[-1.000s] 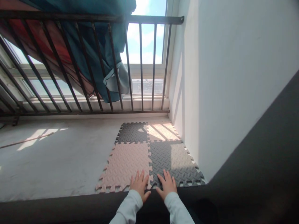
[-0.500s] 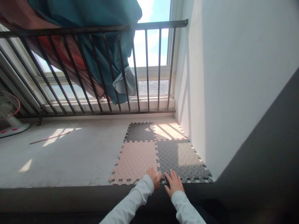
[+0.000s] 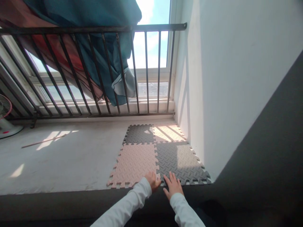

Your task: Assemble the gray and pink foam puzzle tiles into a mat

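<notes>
My left hand (image 3: 153, 181) is closed, with its curled fingers on the front right corner of the near pink foam mat tile (image 3: 134, 162). My right hand (image 3: 174, 186) lies open with fingers spread on the front edge of the near grey foam tile (image 3: 181, 159). Behind these two lie a dark grey foam tile (image 3: 139, 134) on the left and a sunlit pink foam tile (image 3: 168, 133) on the right. All of them sit side by side in a square, their toothed edges meeting. The underside of the held corner is hidden.
The tiles rest on a white ledge (image 3: 78, 160) that drops off in front. A white wall (image 3: 220, 94) borders them on the right, and a dark metal railing (image 3: 94, 30) stands behind. A thin stick (image 3: 44, 141) and a fan (image 3: 7, 126) are at left; a curtain (image 3: 104, 63) hangs beyond.
The whole view has shifted slightly, so everything sits a little further left. Both hands keep nearly the same places on the tiles, which look unchanged.
</notes>
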A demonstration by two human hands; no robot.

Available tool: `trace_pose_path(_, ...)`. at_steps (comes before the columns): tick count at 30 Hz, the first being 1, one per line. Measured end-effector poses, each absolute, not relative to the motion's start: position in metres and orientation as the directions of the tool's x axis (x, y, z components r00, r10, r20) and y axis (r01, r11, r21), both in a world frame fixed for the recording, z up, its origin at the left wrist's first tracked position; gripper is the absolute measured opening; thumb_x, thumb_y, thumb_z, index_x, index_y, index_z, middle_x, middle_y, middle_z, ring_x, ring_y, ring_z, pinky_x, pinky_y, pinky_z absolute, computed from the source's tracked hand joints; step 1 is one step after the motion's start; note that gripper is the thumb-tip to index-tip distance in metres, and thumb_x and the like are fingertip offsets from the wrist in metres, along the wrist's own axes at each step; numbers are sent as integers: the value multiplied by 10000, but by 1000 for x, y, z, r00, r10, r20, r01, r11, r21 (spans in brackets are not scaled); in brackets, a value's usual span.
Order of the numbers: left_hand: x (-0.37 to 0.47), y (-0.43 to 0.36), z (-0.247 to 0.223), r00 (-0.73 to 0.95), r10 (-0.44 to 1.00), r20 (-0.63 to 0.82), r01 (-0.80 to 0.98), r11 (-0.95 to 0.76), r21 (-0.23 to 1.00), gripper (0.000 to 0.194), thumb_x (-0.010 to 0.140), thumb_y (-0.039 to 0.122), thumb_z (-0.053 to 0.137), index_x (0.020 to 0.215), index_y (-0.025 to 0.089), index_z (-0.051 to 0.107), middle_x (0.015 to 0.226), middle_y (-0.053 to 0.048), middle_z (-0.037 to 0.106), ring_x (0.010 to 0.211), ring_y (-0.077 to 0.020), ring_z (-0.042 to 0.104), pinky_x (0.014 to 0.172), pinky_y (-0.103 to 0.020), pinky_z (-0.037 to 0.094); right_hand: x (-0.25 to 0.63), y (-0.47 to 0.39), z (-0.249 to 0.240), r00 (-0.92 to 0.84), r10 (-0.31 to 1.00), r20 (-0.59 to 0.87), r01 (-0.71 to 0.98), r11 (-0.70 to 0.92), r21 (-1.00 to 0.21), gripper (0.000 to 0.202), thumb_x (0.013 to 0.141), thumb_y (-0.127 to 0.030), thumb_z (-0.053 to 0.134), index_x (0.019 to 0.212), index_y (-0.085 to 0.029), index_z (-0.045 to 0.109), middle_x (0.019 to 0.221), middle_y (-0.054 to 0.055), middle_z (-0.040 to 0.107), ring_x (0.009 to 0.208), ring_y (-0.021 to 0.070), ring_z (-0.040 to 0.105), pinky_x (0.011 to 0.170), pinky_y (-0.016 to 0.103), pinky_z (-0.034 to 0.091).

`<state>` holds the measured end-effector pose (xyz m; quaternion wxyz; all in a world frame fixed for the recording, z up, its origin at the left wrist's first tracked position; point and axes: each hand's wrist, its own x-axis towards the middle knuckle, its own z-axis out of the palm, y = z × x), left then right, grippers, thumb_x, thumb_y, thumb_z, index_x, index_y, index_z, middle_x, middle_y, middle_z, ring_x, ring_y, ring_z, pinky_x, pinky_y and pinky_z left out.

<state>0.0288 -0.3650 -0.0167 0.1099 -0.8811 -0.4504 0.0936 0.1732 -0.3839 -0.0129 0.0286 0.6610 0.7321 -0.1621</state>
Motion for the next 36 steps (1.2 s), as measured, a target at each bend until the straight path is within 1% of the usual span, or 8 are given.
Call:
trace_pose_path(4, 31, -365, -17, 523, 849, -68, 819, -523, -234, 299, 809, 218, 342, 1000, 252, 569, 959, -171, 611, 790, -273, 592, 539, -364, 484, 174, -384, -16, -131, 962, -241, 973, 78, -216, 569, 702, -273, 483, 1255, -308, 353, 1400, 45, 193, 1273, 210, 144, 1011, 398, 150)
trace_pose_path(7, 30, -364, -24, 454, 891, -22, 874, -450, -182, 349, 816, 216, 322, 1099, 223, 528, 952, -162, 615, 805, -253, 590, 575, -359, 496, 175, -384, -16, -122, 964, -236, 972, 68, -224, 566, 702, -276, 482, 1252, -320, 354, 1399, 34, 194, 1273, 205, 142, 1012, 399, 145)
trace_pose_path(12, 26, -364, -45, 338, 938, 75, 937, -328, -117, 486, 758, 333, 433, 1191, 116, 463, 1153, -212, 515, 1059, -316, 469, 774, -453, 453, 175, -384, -15, -137, 963, -232, 964, 77, -253, 556, 711, -296, 472, 1254, -310, 353, 1398, 43, 197, 1272, 209, 145, 1010, 404, 145)
trace_pose_path(16, 29, -364, -48, 262, 965, 25, 963, -259, -73, 451, 770, 269, 396, 1179, 98, 479, 1197, -208, 485, 1113, -314, 427, 824, -465, 427, 175, -384, -15, -137, 961, -240, 967, 77, -243, 557, 714, -304, 472, 1258, -304, 350, 1399, 49, 194, 1273, 213, 142, 1012, 401, 143)
trace_pose_path(23, 32, -358, -11, 239, 957, -165, 971, -239, 20, 490, 699, 192, 466, 1174, 73, 454, 1221, -184, 468, 1130, -264, 419, 857, -378, 431, 176, -383, -14, -134, 957, -258, 968, 71, -241, 557, 719, -325, 461, 1263, -296, 344, 1403, 49, 182, 1277, 208, 126, 1014, 398, 132)
trace_pose_path(27, 27, -356, 16, 255, 939, -232, 967, -247, 63, 394, 738, 222, 427, 1108, 101, 483, 1186, -150, 502, 1097, -223, 452, 849, -337, 426, 176, -384, -9, -145, 950, -276, 966, 75, -249, 556, 725, -341, 447, 1267, -298, 334, 1406, 44, 175, 1277, 204, 124, 1014, 392, 136)
trace_pose_path(31, 23, -354, 54, 189, 963, -191, 981, -177, 77, 305, 765, 256, 389, 1031, 168, 508, 1068, -90, 576, 1004, -192, 522, 783, -292, 437, 176, -384, -5, -145, 947, -287, 967, 75, -242, 559, 726, -351, 446, 1270, -302, 327, 1408, 45, 169, 1278, 206, 120, 1014, 393, 136)
trace_pose_path(36, 17, -342, 96, 139, 988, -72, 986, -131, 100, 260, 795, 287, 341, 968, 210, 519, 1006, -46, 608, 913, -189, 560, 701, -277, 423, 176, -384, -7, -135, 953, -271, 967, 68, -246, 562, 717, -340, 466, 1263, -312, 336, 1404, 36, 188, 1275, 203, 136, 1011, 392, 146)
